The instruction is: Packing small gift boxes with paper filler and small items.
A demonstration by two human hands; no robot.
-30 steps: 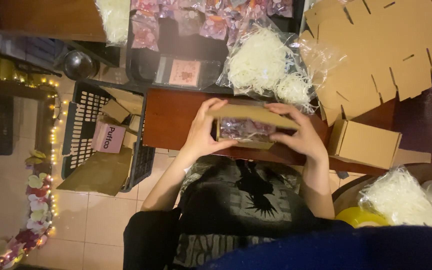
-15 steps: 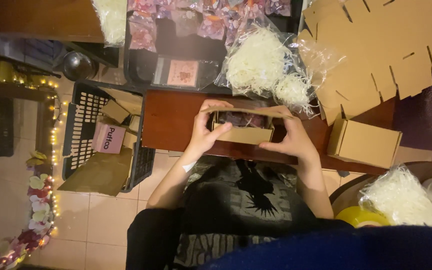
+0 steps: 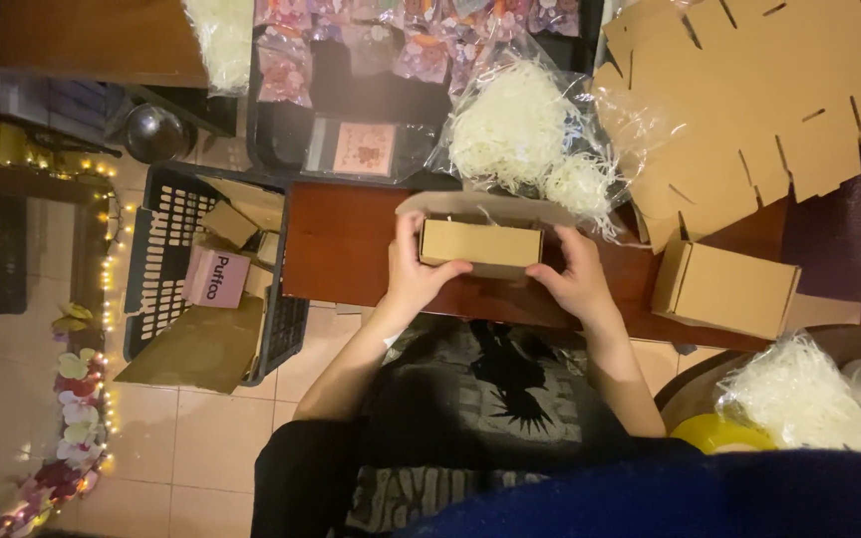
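Where fingers (image 3: 447, 269) clasp: cardboard box (image 3: 480, 243) between.

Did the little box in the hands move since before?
Yes. The little box moved up the wooden table, away from the person and toward the bag of white paper shreds. Its lid is folded shut now.

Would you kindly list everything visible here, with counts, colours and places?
small cardboard box: one, tan, on the wooden table, between both hands
wooden table: one, reddish brown, centre
closed cardboard box: one, tan, table's right end
flat box blanks: a stack, tan, upper right
shredded paper filler: white, in clear bag behind the table
plastic crate: one, black, left, holding small boxes
fairy lights: warm, left floor
left hand: gripping the box's left end
right hand: gripping its right end
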